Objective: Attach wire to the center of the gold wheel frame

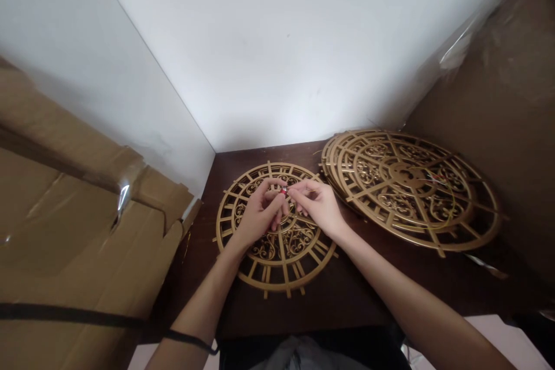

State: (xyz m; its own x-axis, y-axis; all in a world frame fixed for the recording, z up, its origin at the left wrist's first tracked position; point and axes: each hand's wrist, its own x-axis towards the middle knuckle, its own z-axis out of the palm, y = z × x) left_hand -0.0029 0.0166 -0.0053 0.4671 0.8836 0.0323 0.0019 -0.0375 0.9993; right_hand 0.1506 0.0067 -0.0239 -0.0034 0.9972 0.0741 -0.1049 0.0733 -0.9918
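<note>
A round gold openwork clock face [285,287] with scrollwork and numeral bars lies flat on the dark table. Above its middle, my left hand [261,211] pinches a small red and silver piece [284,190] between thumb and forefinger. That piece is too small to name. My right hand [318,205] meets it from the other side, its thumb and forefinger pressed together at the piece. What the right fingertips hold, if anything, cannot be made out. Both hands hide the centre of the clock face.
To the right, several similar gold clock faces [437,237] lie stacked, with thin red and yellow wires [451,196] on top. A brush-like tool [488,266] pokes out beneath them. Cardboard [82,231] stands at the left, and a white wall [269,69] rises behind the dark table [338,306].
</note>
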